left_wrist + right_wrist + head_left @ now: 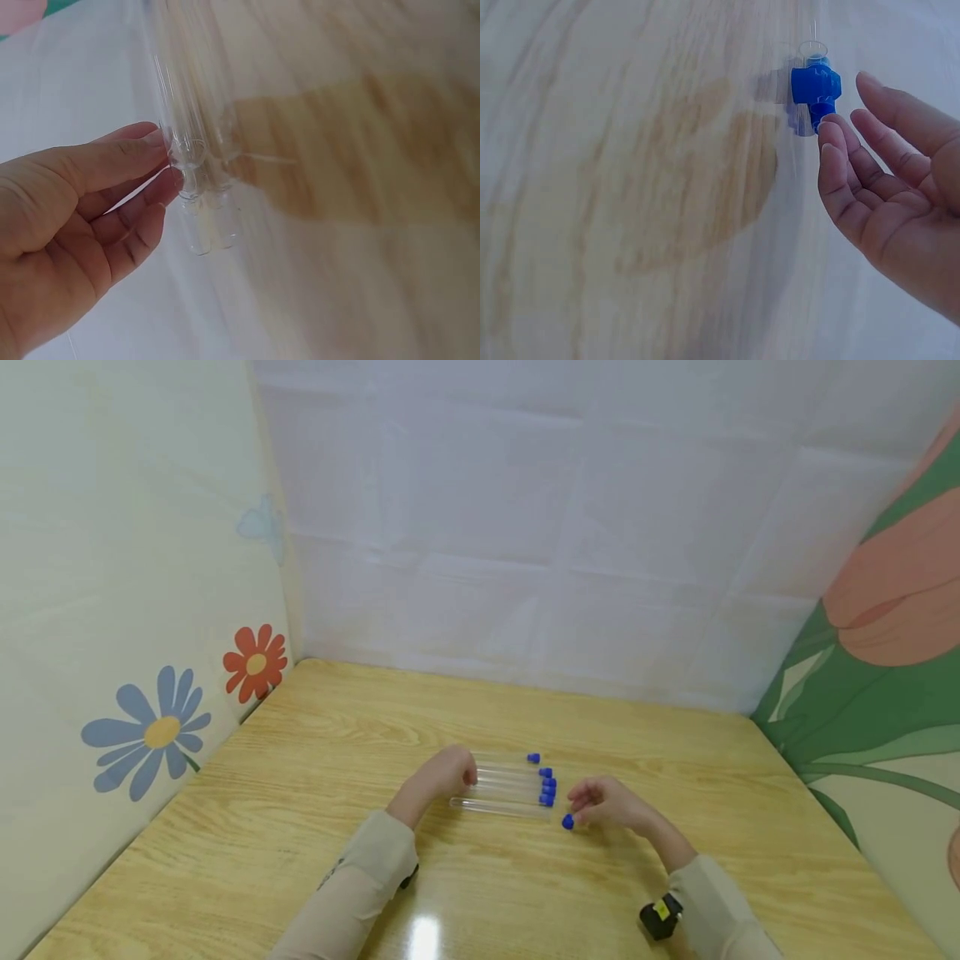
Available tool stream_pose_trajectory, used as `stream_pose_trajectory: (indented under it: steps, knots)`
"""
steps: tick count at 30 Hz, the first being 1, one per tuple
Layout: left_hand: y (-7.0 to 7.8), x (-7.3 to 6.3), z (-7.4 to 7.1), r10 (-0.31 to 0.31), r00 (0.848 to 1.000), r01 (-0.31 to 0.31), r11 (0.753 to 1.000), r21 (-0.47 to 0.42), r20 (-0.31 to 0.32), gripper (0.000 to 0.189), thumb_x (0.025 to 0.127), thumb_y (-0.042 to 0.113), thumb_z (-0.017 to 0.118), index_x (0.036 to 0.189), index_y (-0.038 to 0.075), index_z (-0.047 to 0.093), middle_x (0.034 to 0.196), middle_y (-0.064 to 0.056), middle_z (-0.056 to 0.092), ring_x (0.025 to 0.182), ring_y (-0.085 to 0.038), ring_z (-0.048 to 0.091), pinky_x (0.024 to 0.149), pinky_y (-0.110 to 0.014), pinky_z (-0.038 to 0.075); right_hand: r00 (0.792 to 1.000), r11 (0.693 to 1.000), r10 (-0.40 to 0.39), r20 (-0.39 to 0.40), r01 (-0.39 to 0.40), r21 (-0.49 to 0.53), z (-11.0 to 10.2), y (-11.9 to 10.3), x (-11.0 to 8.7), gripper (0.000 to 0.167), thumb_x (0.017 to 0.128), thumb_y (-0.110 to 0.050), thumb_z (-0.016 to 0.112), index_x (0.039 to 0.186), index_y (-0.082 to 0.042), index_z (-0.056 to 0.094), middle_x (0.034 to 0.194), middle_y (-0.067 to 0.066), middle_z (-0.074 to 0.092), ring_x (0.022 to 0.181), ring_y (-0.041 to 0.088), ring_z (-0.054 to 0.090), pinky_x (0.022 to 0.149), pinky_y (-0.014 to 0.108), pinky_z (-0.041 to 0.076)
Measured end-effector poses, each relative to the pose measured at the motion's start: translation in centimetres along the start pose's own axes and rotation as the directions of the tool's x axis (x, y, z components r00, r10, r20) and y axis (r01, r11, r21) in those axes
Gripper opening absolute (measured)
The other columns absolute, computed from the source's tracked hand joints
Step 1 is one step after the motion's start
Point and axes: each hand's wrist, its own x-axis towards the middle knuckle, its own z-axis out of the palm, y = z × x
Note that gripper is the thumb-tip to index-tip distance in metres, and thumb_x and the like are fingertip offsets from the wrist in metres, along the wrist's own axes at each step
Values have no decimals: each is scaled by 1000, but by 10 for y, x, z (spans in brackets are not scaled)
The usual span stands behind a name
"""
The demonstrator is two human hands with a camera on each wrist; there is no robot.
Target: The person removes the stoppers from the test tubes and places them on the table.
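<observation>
Several clear test tubes [510,781] with blue caps [549,783] lie side by side on the wooden table. My left hand [447,768] is at their rounded left ends; its thumb and fingertips pinch a tube [191,150] in the left wrist view. Nearest me lies an uncapped tube [498,808]. A loose blue cap [567,822] lies just right of its mouth. My right hand [611,802] hovers beside that cap, thumb and fingers loosely bent and apart. In the right wrist view the fingertips [829,139] are close to the blue caps [814,84].
The wooden table [300,760] runs back to a pale cloth wall [480,527]. Flower-printed panels stand at the left [161,731] and right [885,610]. A small black device [661,917] is on the right wrist.
</observation>
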Motion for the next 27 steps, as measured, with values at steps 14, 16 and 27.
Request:
stream_pose_trajectory:
  steps: [14,16,27]
  knots:
    - [1,3,5,-38,998,33,993,116,39,22,66,-12,63,74,7,70,76,-1,64,70,-14,59,63,-23,48,1000,1000,15,-6,-15,-11,-1,3,0,28,80,1,63,100,17,51,88,18,60,79,22,56,66,28,51]
    - [1,3,5,-49,998,43,991,131,47,25,66,-14,62,75,8,70,78,-1,65,72,-13,59,64,-24,49,1000,1000,19,-9,-19,-14,-1,4,-1,28,80,0,63,100,16,52,88,16,60,78,20,56,66,27,50]
    - [1,2,7,24,1000,-25,996,84,11,25,65,-16,58,65,6,68,67,-1,61,56,-8,45,50,-18,40,999,999,29,-13,-29,30,1,4,-5,29,80,1,62,101,18,50,85,11,60,73,18,56,60,28,51]
